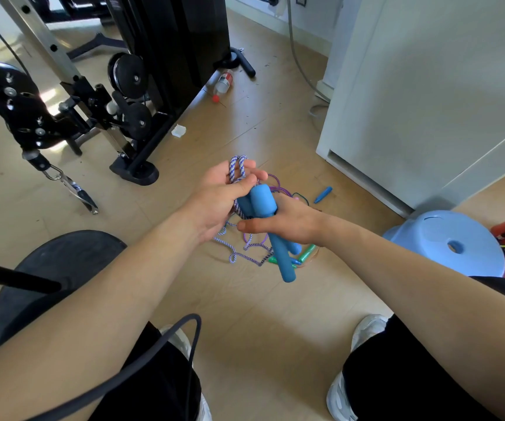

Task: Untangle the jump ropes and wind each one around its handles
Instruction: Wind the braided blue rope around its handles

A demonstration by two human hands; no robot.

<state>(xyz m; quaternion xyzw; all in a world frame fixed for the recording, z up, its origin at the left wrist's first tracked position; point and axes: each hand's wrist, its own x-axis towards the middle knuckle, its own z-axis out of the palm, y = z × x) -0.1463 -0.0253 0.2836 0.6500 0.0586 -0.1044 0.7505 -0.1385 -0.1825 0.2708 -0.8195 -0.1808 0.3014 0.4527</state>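
Observation:
Two blue foam handles (278,250) are held side by side in my right hand (287,221), pointing down toward the floor. My left hand (224,196) pinches a doubled loop of the blue-and-white braided rope (236,168) just above the handles. The rest of that rope trails in loose curls on the floor (245,256). Under my hands lie a thin purple rope (275,185) and green handles (306,253), partly hidden. A separate blue handle (323,195) lies on the floor to the right.
A cable gym machine (117,95) stands at the back left, with a black weight plate (62,268) near my left knee. A white cabinet (427,101) fills the right. A light blue plastic stool (449,241) stands at the right; a plastic bottle (223,83) lies behind.

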